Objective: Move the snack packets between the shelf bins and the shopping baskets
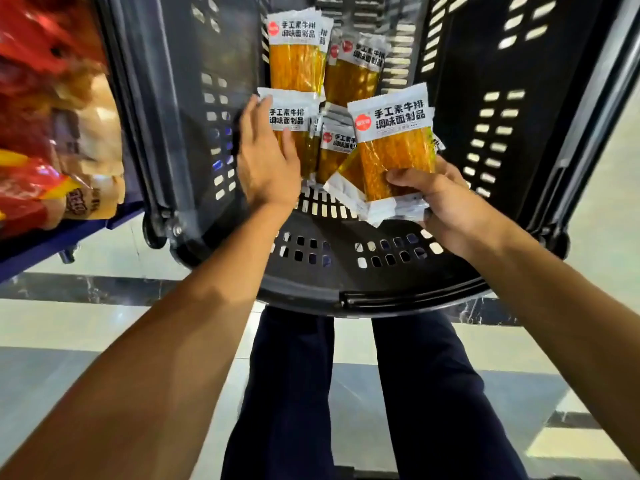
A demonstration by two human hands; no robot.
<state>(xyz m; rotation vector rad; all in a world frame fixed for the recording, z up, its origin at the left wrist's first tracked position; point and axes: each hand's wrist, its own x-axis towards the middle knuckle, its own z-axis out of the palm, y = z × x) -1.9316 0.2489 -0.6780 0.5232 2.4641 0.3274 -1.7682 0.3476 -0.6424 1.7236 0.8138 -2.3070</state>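
Note:
A black slotted shopping basket (485, 140) stands in front of me and holds several orange snack packets with white printed tops. My right hand (446, 202) grips a small stack of these packets (394, 147) by the lower end, above the basket's near side. My left hand (266, 157) reaches into the basket with fingers extended, touching the white top of another packet (291, 114) that lies on the pile. Two more packets (298, 53) lie further back on the basket floor.
At the left, a blue shelf bin (65, 237) holds red and tan snack bags (45, 140). Below the basket are the pale tiled floor (104, 327) with dark stripes and my dark trousers (287, 393).

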